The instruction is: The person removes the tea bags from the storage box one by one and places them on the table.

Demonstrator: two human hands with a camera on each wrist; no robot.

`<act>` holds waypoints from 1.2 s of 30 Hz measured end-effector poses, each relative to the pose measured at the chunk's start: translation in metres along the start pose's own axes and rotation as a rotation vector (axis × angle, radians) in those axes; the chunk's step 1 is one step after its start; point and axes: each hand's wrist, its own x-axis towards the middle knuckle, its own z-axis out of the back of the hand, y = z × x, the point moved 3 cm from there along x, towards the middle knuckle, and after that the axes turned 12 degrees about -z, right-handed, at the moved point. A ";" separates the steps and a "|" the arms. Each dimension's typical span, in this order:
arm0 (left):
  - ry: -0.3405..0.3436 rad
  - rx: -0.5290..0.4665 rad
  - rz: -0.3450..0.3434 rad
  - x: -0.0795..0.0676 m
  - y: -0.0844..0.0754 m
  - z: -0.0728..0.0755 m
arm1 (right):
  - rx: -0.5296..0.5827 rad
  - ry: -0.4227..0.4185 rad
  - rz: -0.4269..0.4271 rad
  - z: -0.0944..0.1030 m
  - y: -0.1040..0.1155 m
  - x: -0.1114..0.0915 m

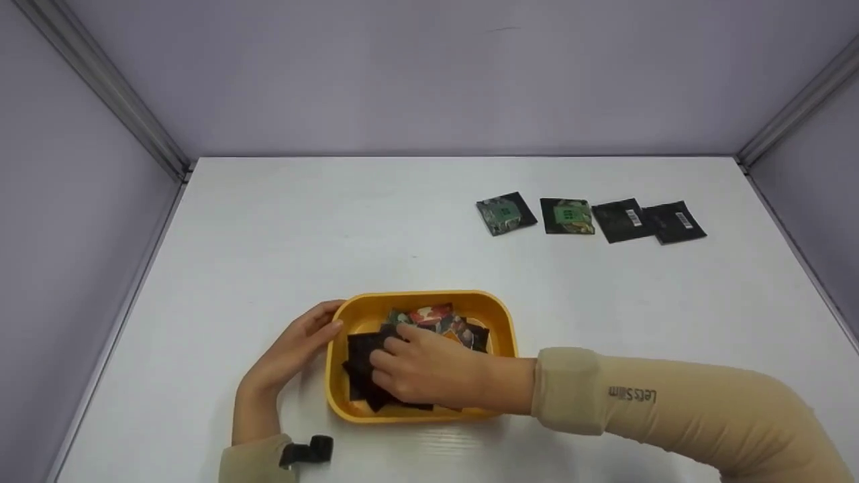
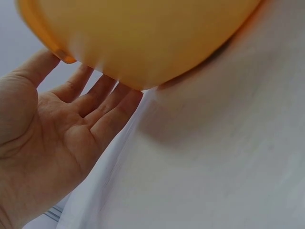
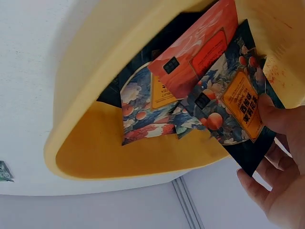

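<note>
A yellow plastic tub [image 1: 421,419] stands on the white table with several tea sachets in it, some dark, some with colourful printed fronts. My right hand [image 1: 429,369] is inside the tub. Between its thumb and fingers it pinches a tea sachet [image 3: 231,102] with a floral print and orange label, clearest in the right wrist view. A red-pink tea sachet [image 3: 195,47] lies partly under that one. At the tub's left end, my left hand [image 1: 295,349] touches the rim and outer wall. Its fingers [image 2: 112,117] look nearly straight in the left wrist view.
Toward the back right lies a row of sachets: two green-labelled ones, the left [image 1: 507,213] and its neighbour [image 1: 568,216], then two dark ones with barcodes, the inner [image 1: 621,221] and the outer [image 1: 673,223], which touch. Grey-white walls [image 1: 429,80] enclose the table.
</note>
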 end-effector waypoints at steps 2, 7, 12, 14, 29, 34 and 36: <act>-0.003 -0.002 0.003 0.000 0.000 0.000 | 0.040 -0.036 -0.024 0.006 0.000 -0.003; -0.010 -0.007 0.005 0.000 0.001 0.001 | 0.144 -0.106 -0.069 0.016 -0.001 -0.009; -0.014 0.003 0.001 0.000 0.001 0.001 | 0.180 -0.192 -0.100 0.020 -0.004 -0.018; -0.014 0.009 0.001 0.000 0.001 0.000 | 0.185 -0.216 -0.110 0.021 -0.005 -0.022; -0.027 0.022 -0.010 0.000 0.000 -0.002 | 0.107 -0.378 -0.168 0.014 -0.023 -0.057; -0.027 0.039 -0.011 0.000 0.000 -0.001 | 0.080 -0.410 -0.191 0.016 -0.036 -0.066; -0.028 0.041 -0.009 0.000 0.000 -0.001 | 0.077 -0.416 -0.203 0.017 -0.042 -0.070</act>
